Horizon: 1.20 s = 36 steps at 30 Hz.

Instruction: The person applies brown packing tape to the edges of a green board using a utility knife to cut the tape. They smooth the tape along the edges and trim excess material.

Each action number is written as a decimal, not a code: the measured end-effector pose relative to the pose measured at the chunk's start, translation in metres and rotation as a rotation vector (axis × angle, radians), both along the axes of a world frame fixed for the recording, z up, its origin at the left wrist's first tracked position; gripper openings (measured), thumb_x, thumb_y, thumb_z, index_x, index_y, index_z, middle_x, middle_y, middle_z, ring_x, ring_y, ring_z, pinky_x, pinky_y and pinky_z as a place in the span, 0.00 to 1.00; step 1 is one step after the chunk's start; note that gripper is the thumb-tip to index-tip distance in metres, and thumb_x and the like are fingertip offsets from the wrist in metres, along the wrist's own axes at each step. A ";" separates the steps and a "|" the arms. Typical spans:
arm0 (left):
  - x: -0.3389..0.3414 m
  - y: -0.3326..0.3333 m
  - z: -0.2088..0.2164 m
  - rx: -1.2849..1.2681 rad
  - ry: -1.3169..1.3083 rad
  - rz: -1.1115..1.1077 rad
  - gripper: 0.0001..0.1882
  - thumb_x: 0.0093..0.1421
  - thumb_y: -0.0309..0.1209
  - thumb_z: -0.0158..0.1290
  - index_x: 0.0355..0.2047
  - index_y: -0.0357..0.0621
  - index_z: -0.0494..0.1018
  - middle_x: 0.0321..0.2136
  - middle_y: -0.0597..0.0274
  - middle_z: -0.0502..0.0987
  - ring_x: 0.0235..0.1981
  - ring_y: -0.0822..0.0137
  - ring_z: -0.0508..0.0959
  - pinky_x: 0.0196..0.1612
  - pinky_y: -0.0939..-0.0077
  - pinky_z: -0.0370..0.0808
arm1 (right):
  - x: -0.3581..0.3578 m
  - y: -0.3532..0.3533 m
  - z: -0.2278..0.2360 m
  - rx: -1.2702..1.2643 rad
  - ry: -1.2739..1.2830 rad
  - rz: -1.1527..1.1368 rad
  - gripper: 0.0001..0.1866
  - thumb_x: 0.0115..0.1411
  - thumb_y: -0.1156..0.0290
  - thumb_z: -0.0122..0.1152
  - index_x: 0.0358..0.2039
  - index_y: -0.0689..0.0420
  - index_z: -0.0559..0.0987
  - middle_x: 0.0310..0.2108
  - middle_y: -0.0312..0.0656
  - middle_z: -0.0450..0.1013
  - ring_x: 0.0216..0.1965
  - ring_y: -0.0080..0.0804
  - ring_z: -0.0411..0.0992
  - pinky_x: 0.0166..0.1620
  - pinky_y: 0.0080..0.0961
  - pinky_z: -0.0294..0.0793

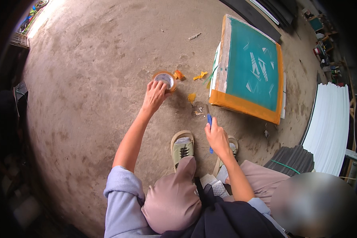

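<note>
My left hand [154, 96] is resting on the tape roll [165, 79] on the floor, fingers curled over its rim. Right hand [217, 137] is closed around a blue cutter [210, 121], frame [250, 69] just beyond it.

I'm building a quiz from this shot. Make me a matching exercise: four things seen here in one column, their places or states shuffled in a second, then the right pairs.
Things:
1. tape roll
2. blue cutter
3. teal screen frame
4. sandal

Places or states:
A. lying flat on the floor, edged with orange tape
B. held in the right hand
C. on the person's foot, near the knee
D. on the floor under the fingers of the left hand

Pairs: 1-D, 2-B, 3-A, 4-C
</note>
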State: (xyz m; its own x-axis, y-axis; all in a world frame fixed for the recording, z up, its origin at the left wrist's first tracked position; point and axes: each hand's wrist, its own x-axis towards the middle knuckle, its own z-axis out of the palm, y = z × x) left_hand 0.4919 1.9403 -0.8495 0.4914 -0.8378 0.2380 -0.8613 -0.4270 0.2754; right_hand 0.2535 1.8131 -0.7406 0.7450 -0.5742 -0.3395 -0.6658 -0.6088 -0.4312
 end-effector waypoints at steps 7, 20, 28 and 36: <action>-0.055 -0.007 -0.011 -0.221 0.108 0.363 0.23 0.44 0.33 0.62 0.40 0.43 0.66 0.36 0.56 0.66 0.44 0.59 0.66 0.51 0.61 0.59 | -0.017 -0.095 0.022 -0.034 -0.424 -0.426 0.14 0.64 0.61 0.45 0.35 0.61 0.66 0.13 0.47 0.67 0.17 0.43 0.71 0.21 0.36 0.66; -0.091 -0.130 0.056 -0.406 0.967 0.308 0.27 0.61 0.49 0.45 0.21 0.34 0.65 0.17 0.47 0.69 0.19 0.55 0.69 0.25 0.63 0.66 | -0.013 -0.159 -0.007 0.076 -0.507 -0.518 0.14 0.64 0.61 0.45 0.31 0.60 0.64 0.13 0.40 0.66 0.14 0.30 0.67 0.19 0.29 0.64; -0.099 -0.141 0.058 -0.386 0.807 0.306 0.20 0.60 0.41 0.50 0.22 0.34 0.64 0.18 0.43 0.70 0.20 0.47 0.69 0.25 0.61 0.65 | -0.020 -0.164 -0.013 0.105 -0.548 -0.518 0.13 0.64 0.62 0.45 0.30 0.60 0.64 0.12 0.40 0.66 0.13 0.30 0.67 0.19 0.29 0.64; -0.102 -0.143 0.049 -0.350 0.655 0.299 0.16 0.60 0.39 0.50 0.26 0.37 0.63 0.20 0.43 0.71 0.23 0.43 0.72 0.25 0.57 0.66 | -0.023 -0.165 -0.013 0.119 -0.575 -0.492 0.12 0.63 0.64 0.46 0.29 0.59 0.64 0.12 0.39 0.65 0.13 0.30 0.67 0.19 0.28 0.64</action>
